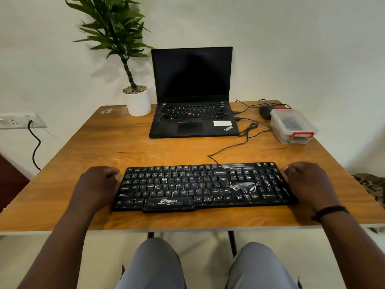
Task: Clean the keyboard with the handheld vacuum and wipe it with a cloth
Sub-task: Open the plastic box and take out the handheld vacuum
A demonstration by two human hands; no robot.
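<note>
1. Wall socket (19, 121) w/ black power cord (35, 146) sits off the table's left edge. The cord hangs free, so it could snag if sthg reaches that way.
2. Left hand (98, 185) rests on the table (87, 147) at the keyboard's left end, touching or just beside it. Fingers curled under, nothing visibly held; can't tell if the fingertips hook the edge.
3. Potted plant (138, 101) stands back-left, beside the laptop (192, 94). It looks top-heavy, so a wide arm swing could tip it.
4. Keyboard (205, 186) lies near the front edge, between both hands, smeared w/ white dust. Its cable (231, 146) runs back to the laptop, so lifting or turning the board too far could tug the plug. Front edge is close, and a push toward the lap could slide it off.
5. Open room: bare wood between keyboard and laptop, plus the left-middle area.
6. Right hand (308, 180) rests at the keyboard's right end, fingers curled, holding nothing I can see.
7. Mouse (265, 111) and clear box (292, 126) w/ red clips crowd the back-right corner near the edge. Loose wires there could catch.
8. No vacuum or cloth in view. They may be in the box, but can't tell.
</note>
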